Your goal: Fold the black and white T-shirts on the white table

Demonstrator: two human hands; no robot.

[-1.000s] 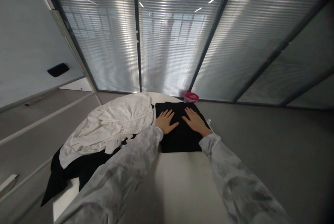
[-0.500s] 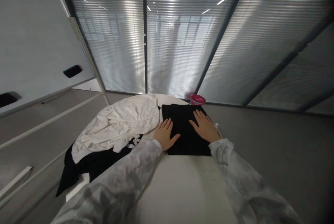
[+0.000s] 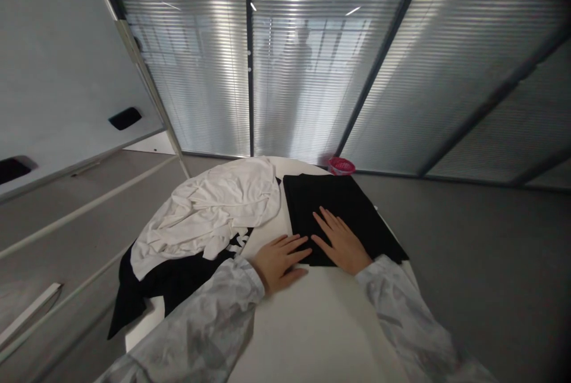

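A folded black garment (image 3: pixel 330 192) lies flat on the white table (image 3: pixel 312 323), right of the middle; its exact kind does not show. My right hand (image 3: pixel 341 243) rests on the garment's near half, fingers spread. At its near left corner is my left hand (image 3: pixel 279 261), fingers stretched out, with the fingertips on the cloth and the thumb over the table. Neither hand grips anything. To the left, a crumpled white garment (image 3: pixel 218 204) lies over black cloth (image 3: pixel 178 279) with some white marks.
A pink basket (image 3: pixel 341 166) stands beyond the table's far edge. Glass panels with blinds (image 3: pixel 294 74) rise behind it. On the left are a large white board (image 3: pixel 57 62) and pale rails (image 3: pixel 89 207) close to the floor. Black cloth hangs over the table's left edge.
Both hands have slid toward me over the black garment, the left to its near corner. More of the garment's right side now shows, reaching further right. The view has shifted slightly.
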